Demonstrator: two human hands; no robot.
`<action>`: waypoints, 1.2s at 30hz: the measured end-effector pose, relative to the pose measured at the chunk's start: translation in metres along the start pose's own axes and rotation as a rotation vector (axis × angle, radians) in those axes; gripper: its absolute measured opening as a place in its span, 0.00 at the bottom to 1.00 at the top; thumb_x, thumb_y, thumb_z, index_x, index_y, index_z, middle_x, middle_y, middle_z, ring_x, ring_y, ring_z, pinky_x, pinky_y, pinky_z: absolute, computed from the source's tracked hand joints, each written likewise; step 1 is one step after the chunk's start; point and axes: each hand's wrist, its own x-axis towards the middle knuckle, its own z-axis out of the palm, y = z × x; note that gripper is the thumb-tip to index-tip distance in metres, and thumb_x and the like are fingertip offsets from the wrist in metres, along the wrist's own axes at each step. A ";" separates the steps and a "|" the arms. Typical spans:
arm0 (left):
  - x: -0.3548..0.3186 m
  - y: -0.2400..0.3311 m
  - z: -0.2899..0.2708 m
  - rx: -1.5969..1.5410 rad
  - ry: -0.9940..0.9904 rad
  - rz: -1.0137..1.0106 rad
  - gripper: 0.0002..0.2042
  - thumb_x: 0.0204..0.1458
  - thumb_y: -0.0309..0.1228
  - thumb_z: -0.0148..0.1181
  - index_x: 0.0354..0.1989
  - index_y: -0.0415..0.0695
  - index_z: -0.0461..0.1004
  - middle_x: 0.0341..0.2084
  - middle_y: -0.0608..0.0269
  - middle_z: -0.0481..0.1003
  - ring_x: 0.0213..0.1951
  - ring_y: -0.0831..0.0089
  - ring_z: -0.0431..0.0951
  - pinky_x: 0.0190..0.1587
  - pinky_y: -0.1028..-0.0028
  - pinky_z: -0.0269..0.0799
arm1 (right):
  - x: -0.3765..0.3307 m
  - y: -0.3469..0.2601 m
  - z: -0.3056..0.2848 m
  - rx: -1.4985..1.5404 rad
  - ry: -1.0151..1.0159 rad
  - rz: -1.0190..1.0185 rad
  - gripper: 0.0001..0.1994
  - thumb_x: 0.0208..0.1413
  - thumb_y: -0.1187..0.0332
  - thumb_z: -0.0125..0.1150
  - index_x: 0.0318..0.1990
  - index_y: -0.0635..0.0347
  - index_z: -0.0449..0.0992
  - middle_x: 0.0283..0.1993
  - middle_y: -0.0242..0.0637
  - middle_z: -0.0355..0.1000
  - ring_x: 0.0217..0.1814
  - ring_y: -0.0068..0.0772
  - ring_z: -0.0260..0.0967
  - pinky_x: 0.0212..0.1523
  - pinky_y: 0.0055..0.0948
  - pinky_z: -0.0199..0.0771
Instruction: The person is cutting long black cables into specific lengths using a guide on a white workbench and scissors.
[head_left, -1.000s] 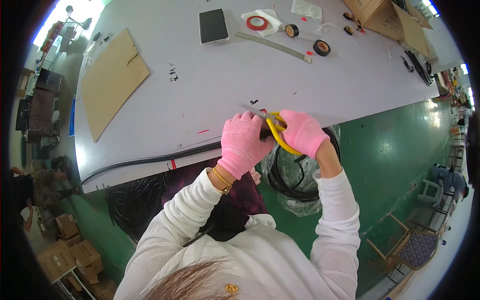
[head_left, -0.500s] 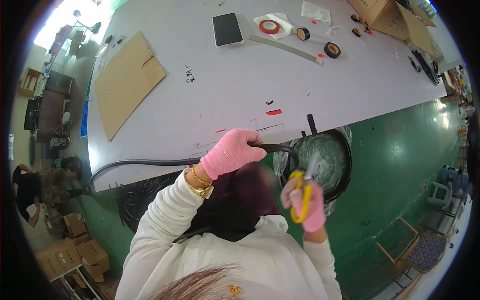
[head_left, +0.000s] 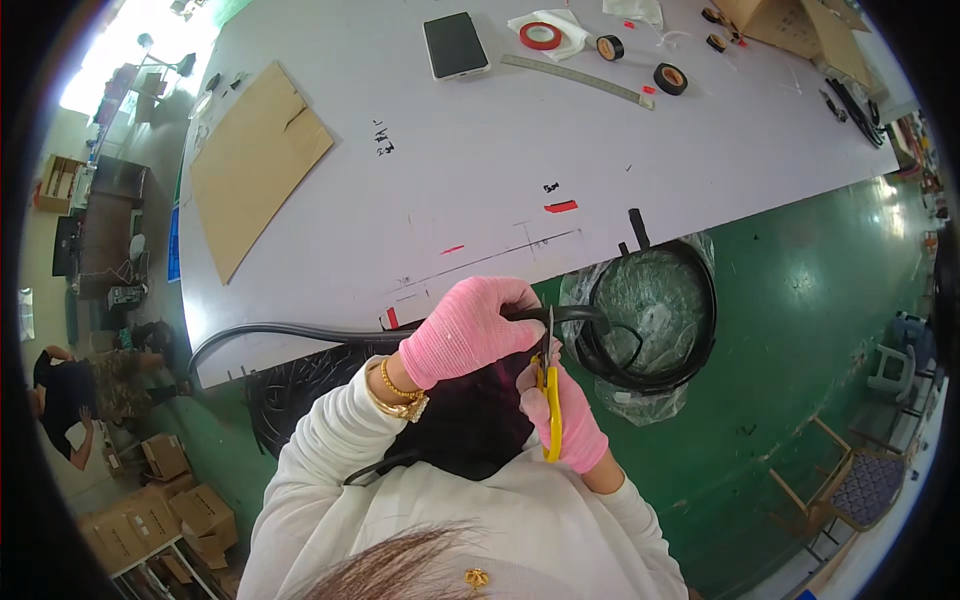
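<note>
My left hand (head_left: 472,332), in a pink knit glove, grips a thick black cable (head_left: 300,331) near the table's front edge. The cable trails left across the tabletop and runs right beyond my fingers, curving down toward a coil. In my right hand (head_left: 572,420), also gloved, are yellow-handled scissors (head_left: 552,405). Their blades point up and sit at the cable just right of my left fingers; whether they have cut into it I cannot tell. The black coil (head_left: 705,330), with clear plastic wrap inside it, stands beyond the table edge on the right.
On the white table (head_left: 480,180) lie a cardboard sheet (head_left: 258,170), a black-screened device (head_left: 455,45), a steel ruler (head_left: 578,80), a red tape roll (head_left: 540,36) and black tape rolls (head_left: 670,79). A chair (head_left: 865,488) stands at right. Another person (head_left: 75,405) is at far left.
My right hand has brought the scissors left and up to the cable beside my left hand. My left hand has shifted slightly down; the view has moved a little.
</note>
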 end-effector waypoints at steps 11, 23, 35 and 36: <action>-0.002 -0.002 0.000 0.007 0.047 0.023 0.07 0.46 0.25 0.60 0.32 0.34 0.75 0.21 0.64 0.73 0.27 0.79 0.70 0.35 0.75 0.70 | 0.001 0.001 -0.004 0.064 -0.059 0.081 0.14 0.63 0.52 0.52 0.35 0.53 0.70 0.22 0.31 0.53 0.25 0.25 0.50 0.24 0.20 0.52; 0.005 -0.010 -0.002 0.076 -0.011 0.010 0.10 0.45 0.26 0.61 0.36 0.36 0.75 0.22 0.64 0.73 0.26 0.78 0.70 0.35 0.75 0.71 | -0.005 0.004 -0.006 -0.454 0.056 -0.131 0.08 0.66 0.65 0.45 0.39 0.57 0.68 0.24 0.25 0.61 0.20 0.17 0.55 0.20 0.16 0.55; 0.021 -0.002 -0.015 -0.462 -0.675 -0.067 0.19 0.47 0.24 0.49 0.50 0.39 0.71 0.38 0.63 0.79 0.17 0.85 0.60 0.20 0.83 0.58 | -0.037 -0.026 -0.010 -0.252 0.061 0.220 0.08 0.57 0.68 0.59 0.37 0.60 0.68 0.26 0.28 0.65 0.20 0.21 0.61 0.19 0.21 0.61; 0.021 -0.004 -0.017 -0.452 -0.658 -0.088 0.18 0.47 0.24 0.49 0.50 0.38 0.71 0.38 0.63 0.79 0.17 0.85 0.60 0.20 0.83 0.58 | -0.039 -0.023 -0.018 -0.267 0.023 0.244 0.08 0.57 0.68 0.60 0.37 0.61 0.68 0.29 0.31 0.68 0.23 0.23 0.64 0.21 0.22 0.63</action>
